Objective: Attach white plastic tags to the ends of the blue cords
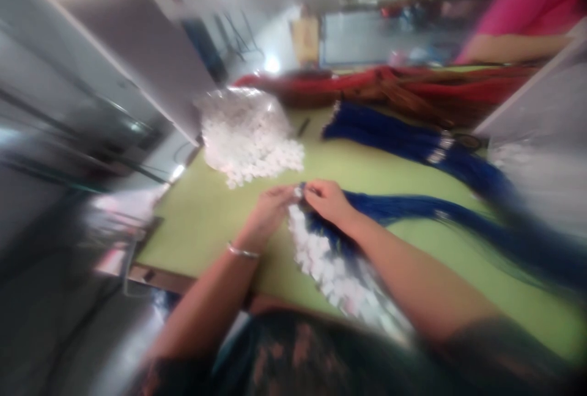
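Note:
My left hand (270,209), with a silver bangle at the wrist, is closed at the fingertips on a small white piece (298,191). Just to its right, my right hand (330,200) pinches thin blue wires (380,205) where they meet that piece. The two hands touch or nearly touch. The wires trail away to the right across the green table (188,225). Below my hands hangs a row of many small white pieces (325,261) at the ends of blue wires, partly under my right forearm. Blur hides finer detail at the fingertips.
An open clear plastic bag (247,130) spills loose white pieces toward me. Another bundle of blue wires (385,130) lies beyond, tied in white. Red and brown bundles (367,87) line the far edge. Across, a person's pink sleeve (532,8) shows. A grey panel (123,41) stands left.

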Action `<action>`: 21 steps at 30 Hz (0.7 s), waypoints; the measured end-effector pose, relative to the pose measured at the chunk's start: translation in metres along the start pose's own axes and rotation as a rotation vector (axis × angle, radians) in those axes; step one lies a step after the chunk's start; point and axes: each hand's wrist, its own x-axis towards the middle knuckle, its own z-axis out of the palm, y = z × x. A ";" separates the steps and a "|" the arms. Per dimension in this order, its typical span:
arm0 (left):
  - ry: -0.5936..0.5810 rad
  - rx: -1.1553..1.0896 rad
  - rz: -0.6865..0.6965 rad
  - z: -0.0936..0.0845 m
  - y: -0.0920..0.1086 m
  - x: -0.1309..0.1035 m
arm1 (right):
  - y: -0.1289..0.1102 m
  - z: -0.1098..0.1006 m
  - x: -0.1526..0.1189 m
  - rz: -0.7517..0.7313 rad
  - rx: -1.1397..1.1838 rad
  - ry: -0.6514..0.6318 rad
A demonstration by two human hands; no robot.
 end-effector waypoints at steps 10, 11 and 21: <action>0.080 0.301 0.248 0.000 -0.004 -0.004 | -0.002 -0.001 0.001 0.042 -0.065 -0.024; 0.084 0.358 0.280 -0.001 -0.005 -0.004 | -0.002 -0.002 0.002 0.050 -0.057 -0.024; 0.130 0.655 0.438 0.005 -0.016 -0.003 | 0.005 0.002 0.002 0.075 -0.119 0.008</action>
